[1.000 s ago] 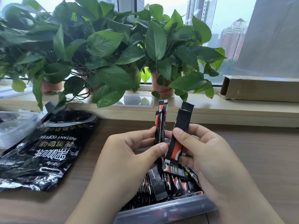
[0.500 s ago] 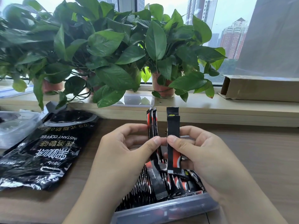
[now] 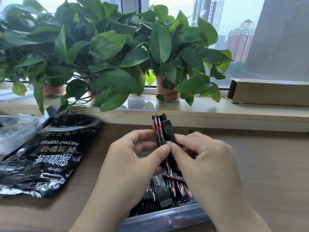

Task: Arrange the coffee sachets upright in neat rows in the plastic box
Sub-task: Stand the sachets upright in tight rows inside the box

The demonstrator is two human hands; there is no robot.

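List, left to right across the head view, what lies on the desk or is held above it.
Clear plastic item → black instant coffee bag → left hand → held sachets → right hand. The plastic box overlaps both hands, so it is left out.

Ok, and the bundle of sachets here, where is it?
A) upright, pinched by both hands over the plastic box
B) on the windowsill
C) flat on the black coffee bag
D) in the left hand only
A: the left hand and right hand both pinch the sachet bundle, upright over the plastic box.
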